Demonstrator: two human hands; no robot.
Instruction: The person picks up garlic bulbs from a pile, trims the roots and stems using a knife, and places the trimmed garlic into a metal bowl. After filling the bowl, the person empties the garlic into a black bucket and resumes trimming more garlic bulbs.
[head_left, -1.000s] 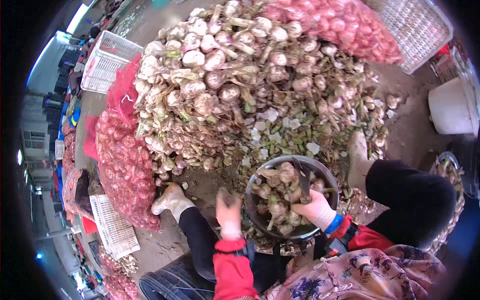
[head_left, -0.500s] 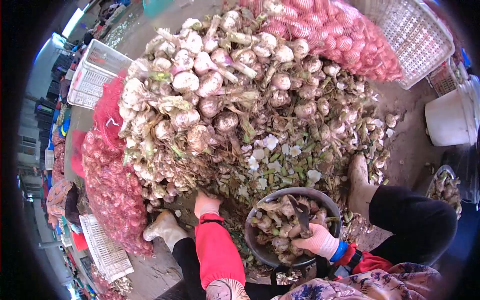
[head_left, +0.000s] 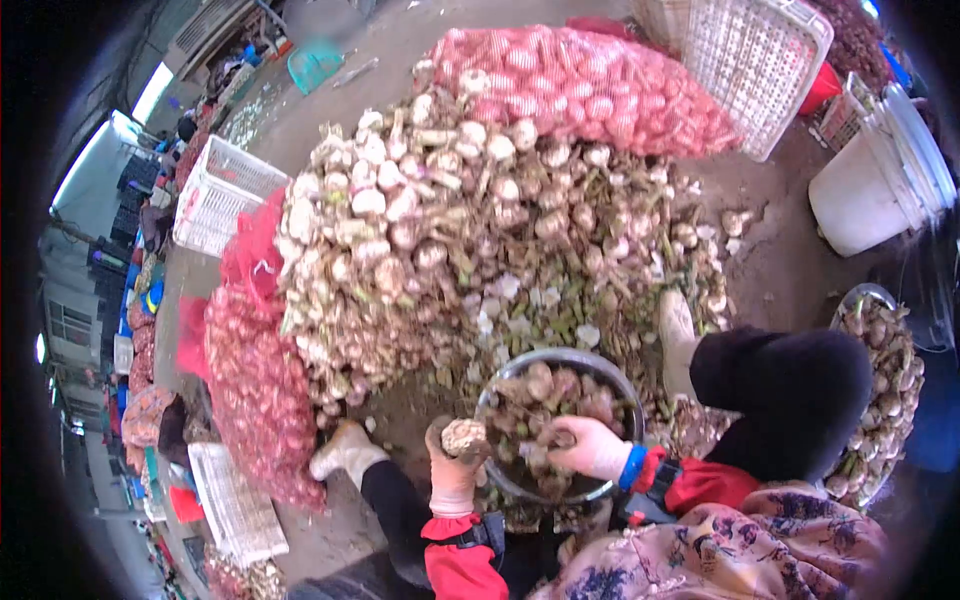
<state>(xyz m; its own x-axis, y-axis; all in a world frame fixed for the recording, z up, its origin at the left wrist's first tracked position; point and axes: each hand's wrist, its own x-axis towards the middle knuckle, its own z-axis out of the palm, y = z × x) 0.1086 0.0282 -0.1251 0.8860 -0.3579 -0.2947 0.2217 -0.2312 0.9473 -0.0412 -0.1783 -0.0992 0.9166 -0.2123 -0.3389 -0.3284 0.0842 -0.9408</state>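
Observation:
My left hand (head_left: 455,470), in a dirt-stained glove, is closed round a garlic bulb (head_left: 463,437) just left of the metal bowl (head_left: 632,400). My right hand (head_left: 592,450), gloved, with a blue band at the wrist, is over the right part of the bowl. Its fingers are curled round something dark and blurred that I cannot make out. Garlic bulbs with stems (head_left: 545,385) fill the bowl. Beyond it rises a large heap of garlic (head_left: 400,230), with cut stem pieces and pale scraps (head_left: 540,310) at its near side.
Red net sacks of garlic lie left (head_left: 260,390) and behind (head_left: 590,90) the heap. White crates stand at left (head_left: 225,195) and back right (head_left: 750,70). At right are a white bucket (head_left: 865,200) and a basin of garlic (head_left: 880,390). A person (head_left: 150,410) sits far left.
My left hand has come back from the heap's near edge to beside the bowl, now with a bulb. The dark tool seen in my right hand earlier is no longer clearly visible. The view has shifted.

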